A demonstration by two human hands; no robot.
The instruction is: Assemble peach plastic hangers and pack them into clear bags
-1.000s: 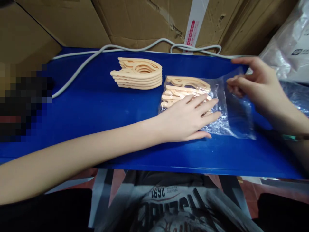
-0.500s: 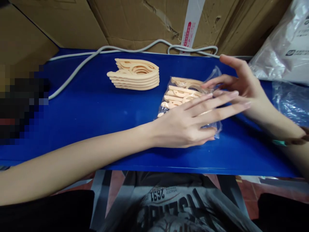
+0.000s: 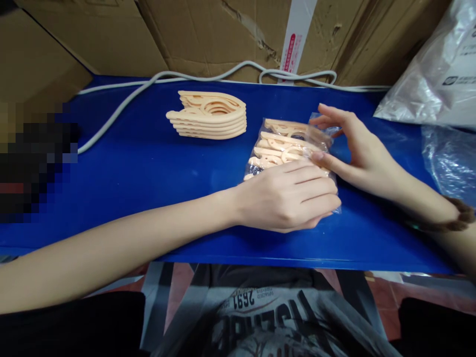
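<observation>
A clear plastic bag point(image 3: 256, 154) holding several cream-coloured folding hangers point(image 3: 278, 142) lies flat on the blue tabletop point(image 3: 178, 183). Over its near right part bends my left hand point(image 3: 286, 196), palm down, the fingers drawn together and curled around the edge of the bag. What the left fingertips do underneath is hidden. From the right comes my right hand point(image 3: 357, 148), its thumb resting on the bag and its fingers stretched apart by the far right corner. Behind and to the left, a neat stack of unbagged cream hangers point(image 3: 211, 119) sits on the table.
A white cable point(image 3: 159, 77) runs along the back in front of cardboard boxes point(image 3: 223, 39). At the right stand a filled white plastic sack point(image 3: 427, 89) and loose clear film point(image 3: 449, 158). Something dark and pixelated point(image 3: 33, 168) is at the left.
My left fingers, spread out over the bag before, have curled down onto it. My right hand has moved left and lower, bringing its thumb onto the bag; the raised plastic now lies flatter.
</observation>
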